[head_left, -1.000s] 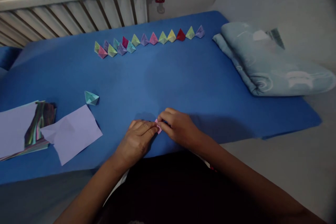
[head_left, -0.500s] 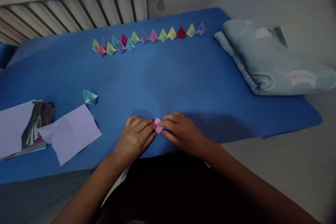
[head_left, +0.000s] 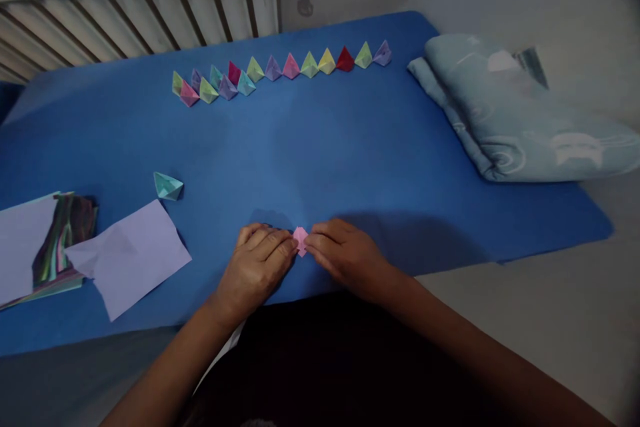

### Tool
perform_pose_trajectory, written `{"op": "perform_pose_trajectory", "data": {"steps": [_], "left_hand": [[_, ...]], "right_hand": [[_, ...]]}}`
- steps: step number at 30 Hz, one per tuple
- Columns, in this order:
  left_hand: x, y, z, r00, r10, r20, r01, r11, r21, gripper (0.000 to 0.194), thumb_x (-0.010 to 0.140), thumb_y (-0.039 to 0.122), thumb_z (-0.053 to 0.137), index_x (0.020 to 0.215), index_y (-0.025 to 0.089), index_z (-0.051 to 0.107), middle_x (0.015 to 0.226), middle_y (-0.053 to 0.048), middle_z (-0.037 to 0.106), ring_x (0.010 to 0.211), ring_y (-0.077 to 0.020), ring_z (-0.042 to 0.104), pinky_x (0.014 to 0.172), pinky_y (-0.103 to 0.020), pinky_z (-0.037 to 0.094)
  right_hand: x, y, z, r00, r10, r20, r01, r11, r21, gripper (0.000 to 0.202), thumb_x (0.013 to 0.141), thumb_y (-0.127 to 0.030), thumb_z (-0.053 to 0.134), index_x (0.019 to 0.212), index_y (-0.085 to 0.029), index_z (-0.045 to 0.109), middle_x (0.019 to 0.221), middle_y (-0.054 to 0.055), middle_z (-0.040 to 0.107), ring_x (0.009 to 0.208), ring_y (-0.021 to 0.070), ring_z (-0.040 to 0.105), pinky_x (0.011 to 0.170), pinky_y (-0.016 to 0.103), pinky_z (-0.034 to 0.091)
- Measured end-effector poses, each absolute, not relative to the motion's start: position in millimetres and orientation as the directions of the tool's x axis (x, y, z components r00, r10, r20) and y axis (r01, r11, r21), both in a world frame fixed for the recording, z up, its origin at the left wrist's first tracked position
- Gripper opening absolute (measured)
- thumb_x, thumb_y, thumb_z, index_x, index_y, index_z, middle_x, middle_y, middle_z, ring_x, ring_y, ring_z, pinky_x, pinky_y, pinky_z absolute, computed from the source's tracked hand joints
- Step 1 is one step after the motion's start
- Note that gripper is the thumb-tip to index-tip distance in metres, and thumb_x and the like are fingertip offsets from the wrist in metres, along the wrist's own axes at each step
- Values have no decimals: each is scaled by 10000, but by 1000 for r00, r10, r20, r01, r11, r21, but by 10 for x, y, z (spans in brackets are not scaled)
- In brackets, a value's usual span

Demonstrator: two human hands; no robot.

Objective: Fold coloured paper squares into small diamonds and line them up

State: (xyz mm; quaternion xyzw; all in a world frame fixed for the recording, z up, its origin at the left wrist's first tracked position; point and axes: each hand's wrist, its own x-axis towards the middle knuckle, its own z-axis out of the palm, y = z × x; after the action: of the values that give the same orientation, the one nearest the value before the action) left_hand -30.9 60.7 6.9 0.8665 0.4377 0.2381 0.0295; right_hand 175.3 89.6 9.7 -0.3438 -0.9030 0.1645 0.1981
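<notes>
A small folded pink paper [head_left: 300,241] lies between my two hands close to the near edge of the blue surface. My left hand [head_left: 260,265] grips its left side with fingers closed. On the right side, my right hand [head_left: 349,255] has its fingertips pressed together on the paper. Fingers cover both side edges of it. To the left is a teal folded paper boat [head_left: 169,187], and nearer me a creased lilac sheet [head_left: 143,257] with a torn-looking, uneven left part.
A stack of coloured paper [head_left: 23,247] lies at the far left. Several folded paper boats [head_left: 291,67] stand in a row along the back of the blue surface [head_left: 340,147]. A folded light-blue blanket [head_left: 515,120] rests at right; a radiator [head_left: 150,13] stands behind.
My right fingers have drawn together at the pink paper's right edge, uncovering more of its middle. The view has shifted slightly, so the things at left sit a little further left.
</notes>
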Motion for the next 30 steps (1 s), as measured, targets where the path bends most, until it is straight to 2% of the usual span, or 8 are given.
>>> {"op": "perform_pose_trajectory", "data": {"steps": [3, 9, 16, 20, 25, 30], "left_hand": [[-288, 622, 81, 482, 788, 384, 750, -597, 284, 160, 899, 162, 523, 990, 183, 652, 973, -71, 701, 882, -195, 605, 845, -381, 430], [-259, 649, 96, 422, 833, 357, 765, -539, 353, 145, 919, 218, 510, 937, 179, 648, 921, -62, 681, 853, -188, 576, 801, -363, 412], [-230, 661, 116, 295, 925, 238, 783, -377, 495, 131, 908, 271, 539, 882, 208, 651, 920, -31, 664, 874, -190, 576, 810, -376, 371], [-173, 680, 162, 212, 964, 163, 790, -267, 552, 135, 886, 287, 562, 819, 208, 649, 882, -18, 651, 852, -189, 573, 815, -388, 357], [-95, 690, 227, 117, 992, 34, 823, -117, 556, 142, 864, 268, 560, 757, 206, 630, 879, -17, 642, 868, -195, 564, 827, -390, 360], [-40, 696, 277, 54, 998, -29, 844, -30, 536, 154, 861, 288, 543, 749, 204, 607, 858, -21, 633, 867, -204, 561, 820, -391, 366]], "right_hand": [[1750, 901, 96, -675, 704, 221, 581, 692, -429, 284, 957, -195, 378, 857, -182, 644, 879, 88, 658, 783, 194, 544, 736, 335, 465], [1725, 905, 89, -602, 761, 241, 586, 626, -514, 228, 955, -198, 406, 849, -163, 605, 919, 98, 652, 860, 189, 575, 786, 341, 492], [1659, 914, 124, -526, 823, 212, 619, 542, -569, 258, 968, -259, 410, 786, -178, 573, 903, 89, 643, 867, 181, 582, 805, 332, 478], [1626, 929, 132, -508, 842, 181, 642, 510, -572, 258, 962, -241, 420, 760, -173, 566, 861, 91, 638, 860, 187, 584, 792, 331, 465], [1599, 933, 145, -488, 854, 180, 662, 496, -562, 253, 947, -209, 423, 735, -183, 556, 832, 75, 634, 824, 180, 584, 767, 326, 465], [1580, 935, 150, -471, 868, 155, 699, 475, -534, 247, 940, -219, 423, 744, -181, 569, 829, 78, 635, 817, 185, 583, 739, 321, 467]]}}
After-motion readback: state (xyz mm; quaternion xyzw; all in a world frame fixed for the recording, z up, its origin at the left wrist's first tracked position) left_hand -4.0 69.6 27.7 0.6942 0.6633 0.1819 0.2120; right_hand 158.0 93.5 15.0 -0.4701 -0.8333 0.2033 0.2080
